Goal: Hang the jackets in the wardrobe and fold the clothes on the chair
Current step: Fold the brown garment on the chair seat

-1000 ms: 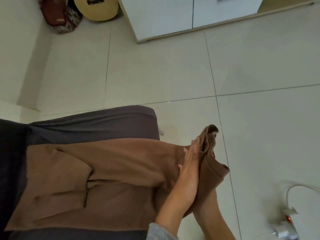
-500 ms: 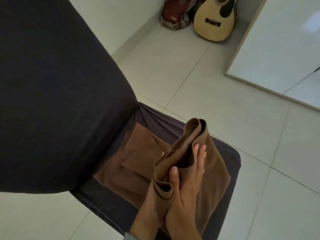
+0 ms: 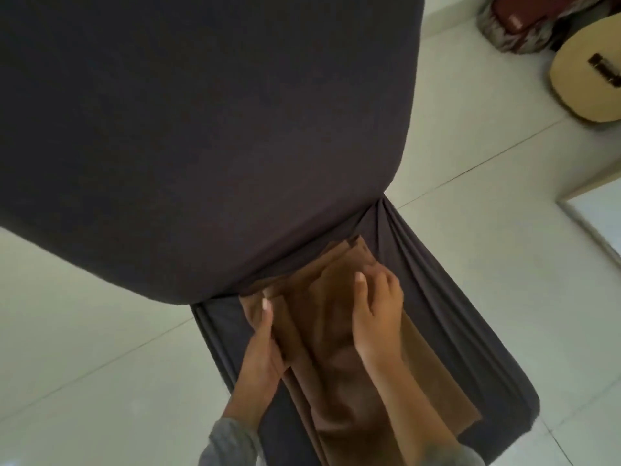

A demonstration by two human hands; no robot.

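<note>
A brown garment (image 3: 339, 381) lies folded lengthwise on the seat of a chair (image 3: 463, 331) with a dark grey cover. The chair's tall back fills the upper left of the view. My left hand (image 3: 263, 351) grips the garment's left edge, thumb on top near the chair back. My right hand (image 3: 378, 314) rests on the garment's right side with its fingers curled over the top fold. Both forearms come in from the bottom edge and hide part of the cloth.
Pale floor tiles (image 3: 504, 203) surround the chair. A guitar (image 3: 584, 79) leans at the upper right beside a dark red patterned bag (image 3: 517, 21). A white cabinet's corner (image 3: 598, 213) shows at the right edge.
The folded end that both hands held up has been laid down on the seat toward the chair back. The view has swung so the chair back now fills the upper left.
</note>
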